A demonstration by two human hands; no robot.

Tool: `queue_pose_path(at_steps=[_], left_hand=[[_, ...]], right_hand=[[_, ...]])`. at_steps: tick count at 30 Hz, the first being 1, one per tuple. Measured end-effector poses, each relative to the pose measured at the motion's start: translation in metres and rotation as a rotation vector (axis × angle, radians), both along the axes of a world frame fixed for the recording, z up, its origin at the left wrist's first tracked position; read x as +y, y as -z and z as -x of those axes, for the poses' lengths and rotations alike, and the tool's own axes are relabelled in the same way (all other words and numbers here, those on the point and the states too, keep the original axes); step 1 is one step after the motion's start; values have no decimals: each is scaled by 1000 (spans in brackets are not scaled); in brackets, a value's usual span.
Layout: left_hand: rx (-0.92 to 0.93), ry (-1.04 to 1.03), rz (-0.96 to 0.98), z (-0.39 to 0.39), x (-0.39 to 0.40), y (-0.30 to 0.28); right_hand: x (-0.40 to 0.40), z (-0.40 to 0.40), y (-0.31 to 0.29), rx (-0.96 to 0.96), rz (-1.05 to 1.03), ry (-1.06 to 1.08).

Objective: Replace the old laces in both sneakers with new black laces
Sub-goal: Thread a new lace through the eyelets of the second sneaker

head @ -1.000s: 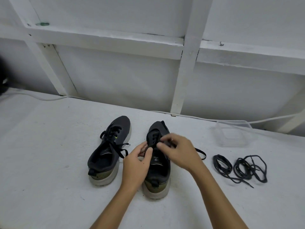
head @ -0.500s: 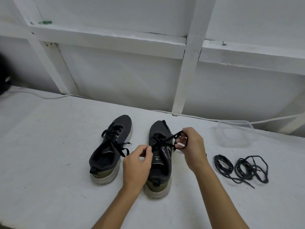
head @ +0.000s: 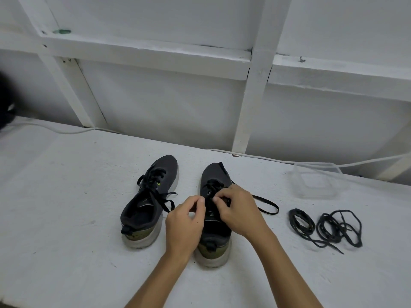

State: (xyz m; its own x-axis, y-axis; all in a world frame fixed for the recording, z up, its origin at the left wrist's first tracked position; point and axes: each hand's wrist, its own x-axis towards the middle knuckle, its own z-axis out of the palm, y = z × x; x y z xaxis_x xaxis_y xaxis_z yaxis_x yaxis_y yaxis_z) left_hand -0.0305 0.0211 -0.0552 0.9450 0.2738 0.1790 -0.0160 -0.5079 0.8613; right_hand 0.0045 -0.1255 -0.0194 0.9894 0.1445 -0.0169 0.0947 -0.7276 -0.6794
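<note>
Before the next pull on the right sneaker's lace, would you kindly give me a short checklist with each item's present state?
1. Left hand steadies the right sneaker: ok.
2. Right hand has a grip on the old lace at the eyelets: ok, fingers pinch there.
3. Loose lace end lies free on the table: ok.
4. New black laces wait beside: ok.
5. Left sneaker unlaced: not ok.
6. Which eyelet comes next: cannot tell.

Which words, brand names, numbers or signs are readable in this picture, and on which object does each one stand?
No text can be read.
Left sneaker: a small yellow-green mark on its side, too small to read.
Right sneaker: small pale marks on the tongue, too blurred to read.
</note>
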Motion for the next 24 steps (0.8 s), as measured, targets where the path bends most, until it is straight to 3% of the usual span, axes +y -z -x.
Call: queue_pose_path(at_steps=[3,8,12,17,21,24], left_hand=[[23,15,25,0,1,1],[130,119,235,-1,1,3],[182,234,224,-4,2,9],[234,238,124,-6,3,1],[258,265,92,-7,0,-4],[289,242,122,-8,2,-4]], right_hand=[[2,2,-2,33,-47,21],[2,0,-4,163,-94,0],[4,-2,-4,165,-133,-27],[-9,-3,-10,336,-596,132],[-11,0,-10,227,-694,201],[-5,1,-4,259,-766,250]])
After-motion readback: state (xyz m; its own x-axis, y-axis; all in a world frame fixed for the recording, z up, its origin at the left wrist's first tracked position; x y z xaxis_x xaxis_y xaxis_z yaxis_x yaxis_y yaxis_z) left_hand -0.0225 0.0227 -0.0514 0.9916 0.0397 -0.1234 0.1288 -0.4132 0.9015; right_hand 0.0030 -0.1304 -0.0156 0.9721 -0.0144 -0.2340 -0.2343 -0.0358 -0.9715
